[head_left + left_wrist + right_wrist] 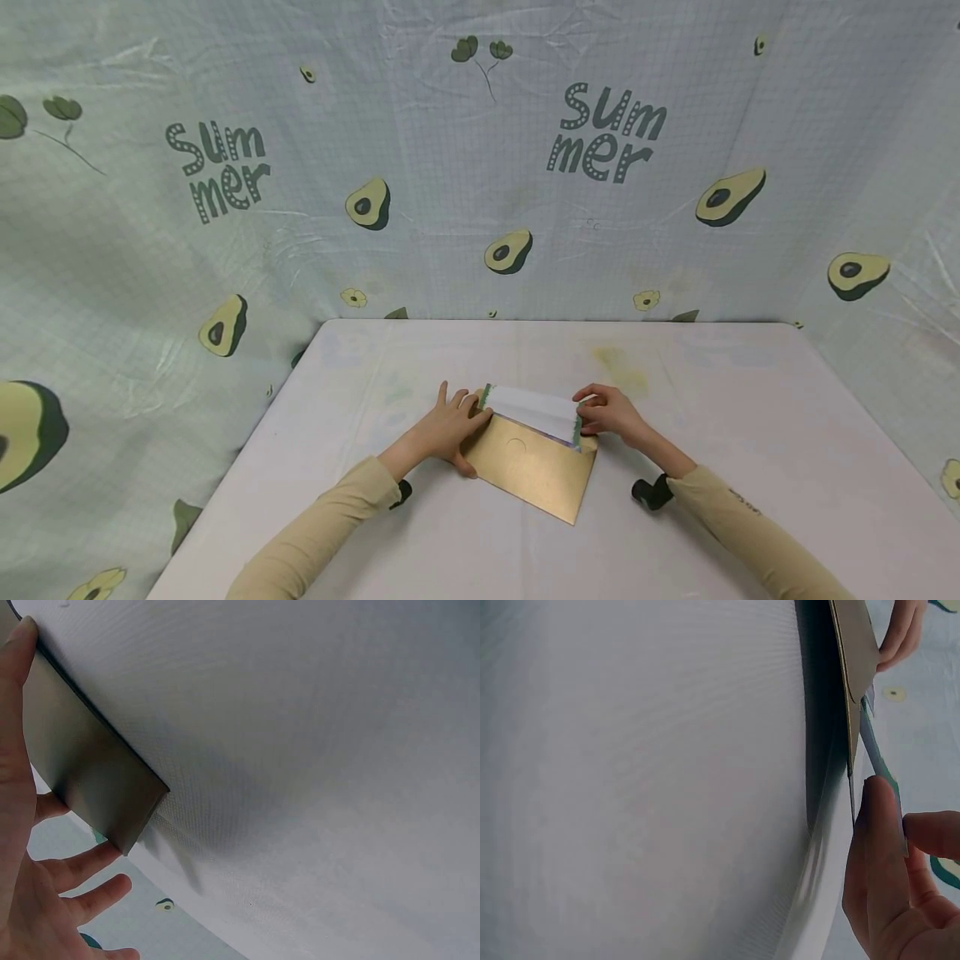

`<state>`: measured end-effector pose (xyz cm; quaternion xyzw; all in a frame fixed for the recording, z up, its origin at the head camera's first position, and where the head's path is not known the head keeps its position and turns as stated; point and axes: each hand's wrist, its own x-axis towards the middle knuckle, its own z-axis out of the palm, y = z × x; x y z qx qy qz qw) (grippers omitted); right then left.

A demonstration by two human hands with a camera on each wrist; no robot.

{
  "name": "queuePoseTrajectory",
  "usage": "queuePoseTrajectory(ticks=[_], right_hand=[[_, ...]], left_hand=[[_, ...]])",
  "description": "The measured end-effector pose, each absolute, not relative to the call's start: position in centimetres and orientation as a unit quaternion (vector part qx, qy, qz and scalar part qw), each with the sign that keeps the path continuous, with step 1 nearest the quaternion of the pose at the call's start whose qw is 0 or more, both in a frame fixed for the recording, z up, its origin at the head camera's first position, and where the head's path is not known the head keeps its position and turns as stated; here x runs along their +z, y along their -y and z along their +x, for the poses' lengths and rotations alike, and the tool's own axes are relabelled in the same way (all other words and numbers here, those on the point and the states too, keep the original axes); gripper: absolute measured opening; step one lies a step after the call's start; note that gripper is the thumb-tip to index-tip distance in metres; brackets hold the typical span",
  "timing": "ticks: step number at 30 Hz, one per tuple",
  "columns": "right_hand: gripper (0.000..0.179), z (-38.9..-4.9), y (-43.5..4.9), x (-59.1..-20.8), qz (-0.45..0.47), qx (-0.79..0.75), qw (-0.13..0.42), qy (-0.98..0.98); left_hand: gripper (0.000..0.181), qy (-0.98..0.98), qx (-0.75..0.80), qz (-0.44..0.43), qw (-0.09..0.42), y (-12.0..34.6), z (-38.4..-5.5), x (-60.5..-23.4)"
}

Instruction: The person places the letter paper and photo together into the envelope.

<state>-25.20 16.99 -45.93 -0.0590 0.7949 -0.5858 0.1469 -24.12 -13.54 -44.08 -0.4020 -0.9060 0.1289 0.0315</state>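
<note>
A gold envelope (532, 471) is held at a slant over the middle of the white table. A white card with green patterned edges (536, 408) overlaps its far part, its lower portion hidden by the gold front. My left hand (447, 429) holds the envelope's left end, thumb at the near edge and fingers spread toward the far side. In the left wrist view, the thumb and fingers lie at opposite edges of the envelope (97, 765). My right hand (606, 411) pinches the card's right edge; the right wrist view shows the card (881, 757) between thumb and fingers.
The white table (735, 433) extends around the hands, with a faint yellow stain (622, 367) beyond the card. Behind it hangs a pale curtain (442, 133) printed with avocados and lettering. Dark devices (651, 492) sit at both wrists.
</note>
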Motion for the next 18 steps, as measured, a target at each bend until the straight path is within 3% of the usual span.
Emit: queuePoseTrajectory(ticks=[18], right_hand=[[0.029,-25.25,-17.39,-46.15,-0.096,-0.565,0.212,-0.792]], left_hand=[[0.099,0.907,0.124,-0.401,0.033,13.48,-24.21,-44.05]])
